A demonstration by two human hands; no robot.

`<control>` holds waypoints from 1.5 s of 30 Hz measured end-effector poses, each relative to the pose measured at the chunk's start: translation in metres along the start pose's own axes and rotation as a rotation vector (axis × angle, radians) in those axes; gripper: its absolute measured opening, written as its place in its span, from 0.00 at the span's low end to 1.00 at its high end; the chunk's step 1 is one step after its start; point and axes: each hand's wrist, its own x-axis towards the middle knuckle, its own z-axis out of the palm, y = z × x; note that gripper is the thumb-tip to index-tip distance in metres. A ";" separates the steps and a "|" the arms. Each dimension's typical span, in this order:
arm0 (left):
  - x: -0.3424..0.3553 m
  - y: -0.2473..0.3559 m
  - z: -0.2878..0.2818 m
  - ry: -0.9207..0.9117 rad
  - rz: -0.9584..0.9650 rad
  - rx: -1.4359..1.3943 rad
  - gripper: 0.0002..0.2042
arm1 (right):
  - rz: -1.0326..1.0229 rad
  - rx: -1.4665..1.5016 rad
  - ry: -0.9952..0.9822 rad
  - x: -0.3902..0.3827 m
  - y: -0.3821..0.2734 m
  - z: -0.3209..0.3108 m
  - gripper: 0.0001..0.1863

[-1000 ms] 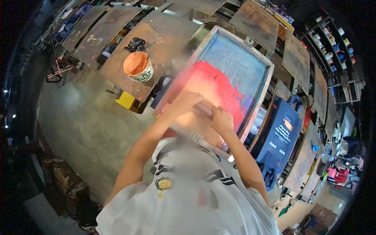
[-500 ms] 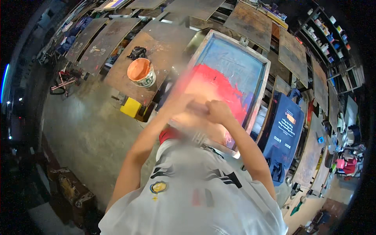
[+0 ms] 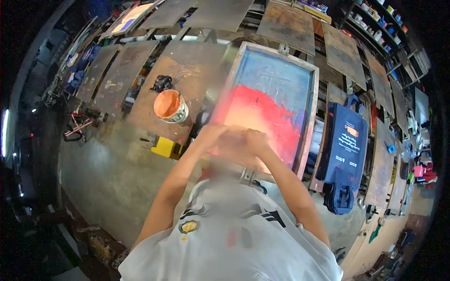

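Note:
A wooden-framed printing screen (image 3: pixel 313 105) lies in front of me, its blue mesh partly covered with red and peach-orange ink (image 3: pixel 262 105). Near the screen's closest end, both hands are closed on a brownish squeegee (image 3: pixel 237 138), blurred and partly hidden. My left hand (image 3: pixel 214 136) grips its left end, and my right hand (image 3: pixel 257 140) wraps over the right. Where the squeegee's lower edge meets the mesh cannot be made out. A metal hinge clamp (image 3: pixel 247 176) shows at the screen's near edge, close to my white shirt.
Left of the screen, an ink bucket (image 3: pixel 171 107) and a crumpled black bag (image 3: pixel 162 83) rest on a board (image 3: pixel 206 58). A yellow box (image 3: pixel 162 147) sits below that board. Dark blue tote bags (image 3: pixel 344 145) lie on the right. Further boards (image 3: pixel 286 28) line the far side.
The whole view has shifted, so the screen and bucket appear lower. Both hands keep hold of the squeegee, and their position over the screen differs little.

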 end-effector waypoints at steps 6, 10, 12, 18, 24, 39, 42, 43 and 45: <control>0.036 -0.016 -0.029 0.015 0.024 0.054 0.27 | -0.002 0.006 0.194 0.020 -0.012 -0.032 0.19; -0.001 0.044 -0.083 -0.006 0.020 -0.215 0.12 | -0.048 0.003 0.224 0.006 -0.024 -0.008 0.13; -0.015 0.113 -0.123 -0.023 0.153 0.046 0.11 | -0.034 -0.061 0.191 -0.017 -0.003 0.028 0.12; -0.084 0.107 -0.035 -0.017 -0.039 -0.081 0.16 | -0.111 -0.161 0.171 -0.108 -0.033 0.048 0.08; -0.079 0.096 -0.028 0.134 0.030 -0.028 0.21 | -0.063 -0.165 0.281 -0.104 -0.043 0.043 0.09; -0.076 0.077 -0.047 0.023 -0.005 0.056 0.18 | -0.051 -0.036 0.260 -0.079 -0.049 0.039 0.09; -0.109 0.059 -0.018 0.104 -0.019 -0.011 0.19 | -0.047 -0.011 0.196 -0.091 -0.065 0.055 0.08; -0.115 0.056 -0.009 0.080 -0.023 -0.033 0.19 | -0.039 -0.054 0.184 -0.088 -0.072 0.049 0.09; -0.113 0.041 0.007 0.049 -0.168 0.140 0.20 | -0.023 -0.096 0.161 -0.077 -0.074 0.048 0.10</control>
